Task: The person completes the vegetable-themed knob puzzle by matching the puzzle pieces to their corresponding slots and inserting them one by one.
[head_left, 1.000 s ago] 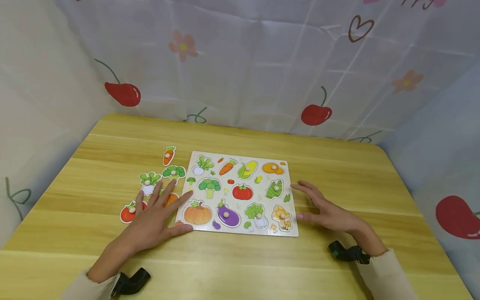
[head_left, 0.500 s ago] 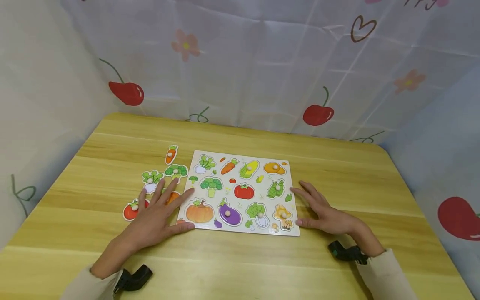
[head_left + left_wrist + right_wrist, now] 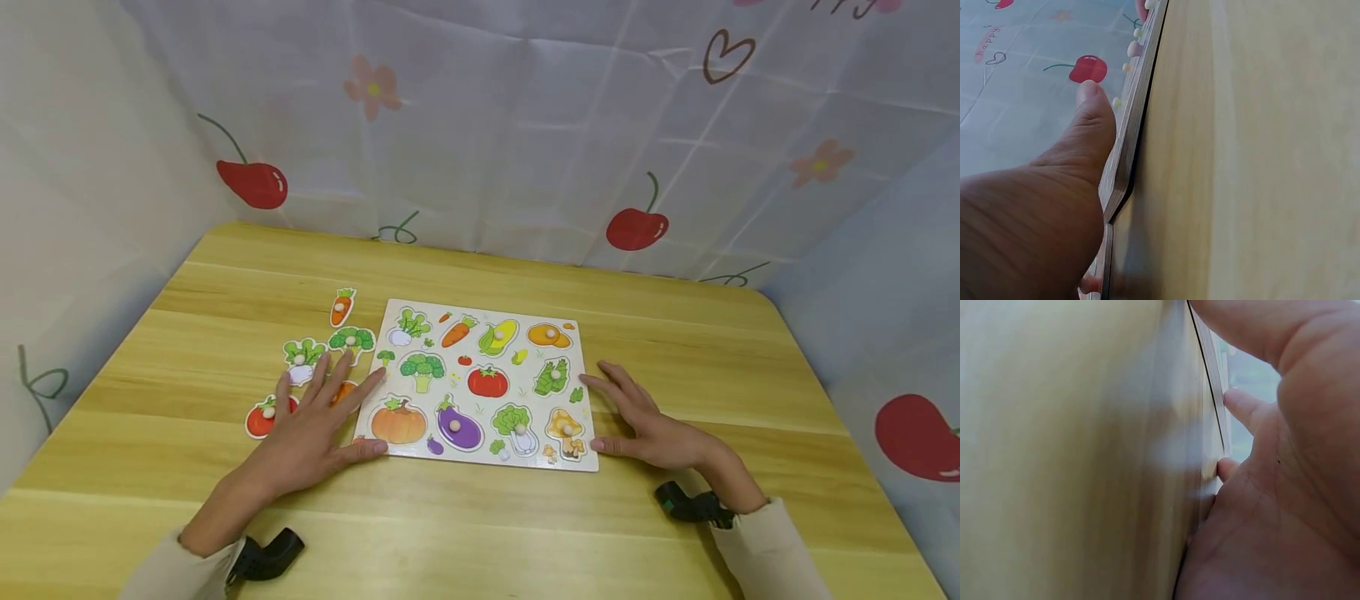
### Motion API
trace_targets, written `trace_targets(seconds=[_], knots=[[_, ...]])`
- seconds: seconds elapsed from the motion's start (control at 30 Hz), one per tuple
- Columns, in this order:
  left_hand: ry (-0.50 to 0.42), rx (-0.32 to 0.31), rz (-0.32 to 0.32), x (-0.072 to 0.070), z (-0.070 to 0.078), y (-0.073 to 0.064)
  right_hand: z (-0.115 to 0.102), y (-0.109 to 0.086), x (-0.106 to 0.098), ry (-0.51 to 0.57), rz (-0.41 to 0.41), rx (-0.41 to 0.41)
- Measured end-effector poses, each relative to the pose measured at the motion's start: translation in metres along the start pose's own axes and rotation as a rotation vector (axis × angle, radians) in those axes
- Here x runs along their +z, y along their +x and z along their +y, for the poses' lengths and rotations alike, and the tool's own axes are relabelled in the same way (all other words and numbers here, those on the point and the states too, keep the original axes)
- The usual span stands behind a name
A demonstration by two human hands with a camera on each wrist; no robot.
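Note:
A white wooden vegetable puzzle board (image 3: 465, 462) lies flat on the table. My left hand (image 3: 303, 442) is spread at its left side, with the thumb and index finger reaching over the board's edge. The other left fingers lie over loose knobbed pieces: a tomato (image 3: 258, 423), a turnip (image 3: 300, 373), a broccoli (image 3: 350, 339) and an orange piece (image 3: 344, 392) mostly hidden under the hand. At the right edge, my right hand (image 3: 663, 435) has its fingers loosely extended, index fingertip and thumb right at the board's side. The left wrist view shows the left thumb (image 3: 1088, 128) along the board's corner.
A loose carrot piece (image 3: 342, 307) lies beyond the broccoli. Knobbed pieces sit in the board, among them an eggplant (image 3: 467, 435), corn (image 3: 504, 331) and mushrooms (image 3: 558, 425). The table (image 3: 480, 533) backs onto a printed curtain (image 3: 480, 150).
My right thumb has moved slightly nearer me along the board's right edge. The head view has shifted a little; the left hand, board and loose pieces stay nearly as they were.

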State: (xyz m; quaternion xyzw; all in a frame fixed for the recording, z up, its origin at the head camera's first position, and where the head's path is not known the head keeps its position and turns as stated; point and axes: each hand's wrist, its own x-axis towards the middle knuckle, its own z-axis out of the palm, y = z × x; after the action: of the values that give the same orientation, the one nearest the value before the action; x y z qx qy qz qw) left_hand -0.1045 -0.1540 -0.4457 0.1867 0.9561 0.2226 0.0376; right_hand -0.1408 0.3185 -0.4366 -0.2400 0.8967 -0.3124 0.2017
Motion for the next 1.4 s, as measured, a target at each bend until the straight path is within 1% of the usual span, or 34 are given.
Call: trace_targets(seconds=[0.33,0.47,0.53,0.63,0.8,0.87,0.93,1.07,1.13,1.2,1.4], knots=[[0.011,0.012,0.017,-0.003,0.0,0.001,0.001,0.001,0.0,-0.001,-0.001,-0.001],[-0.026,0.015,0.025,-0.004,-0.001,0.003,0.001,0.0,0.0,0.001,-0.001,0.003],[-0.054,0.019,0.046,-0.008,-0.001,0.004,0.002,0.0,0.0,0.001,-0.001,0.003],[-0.087,0.028,0.1,-0.018,-0.001,0.006,0.003,-0.001,0.0,0.001,0.001,0.006],[-0.13,0.072,0.236,-0.041,-0.001,0.003,0.003,-0.001,0.001,0.002,0.0,0.012],[-0.154,0.086,0.275,-0.05,-0.002,0.001,0.003,-0.001,0.001,-0.001,-0.002,0.013],[-0.181,0.086,0.29,-0.057,-0.005,-0.001,0.002,0.0,0.001,-0.003,-0.001,0.013],[-0.2,0.056,0.268,-0.066,-0.014,-0.008,0.002,0.001,0.002,-0.011,0.001,0.005],[-0.198,0.049,0.261,-0.067,-0.019,-0.011,0.002,0.0,0.001,-0.016,0.001,0.006],[-0.17,0.061,0.273,-0.067,-0.024,-0.013,0.002,0.0,0.001,-0.019,0.0,0.011],[-0.069,0.152,0.338,-0.062,-0.042,-0.018,0.003,0.0,0.002,-0.019,0.001,0.008]])
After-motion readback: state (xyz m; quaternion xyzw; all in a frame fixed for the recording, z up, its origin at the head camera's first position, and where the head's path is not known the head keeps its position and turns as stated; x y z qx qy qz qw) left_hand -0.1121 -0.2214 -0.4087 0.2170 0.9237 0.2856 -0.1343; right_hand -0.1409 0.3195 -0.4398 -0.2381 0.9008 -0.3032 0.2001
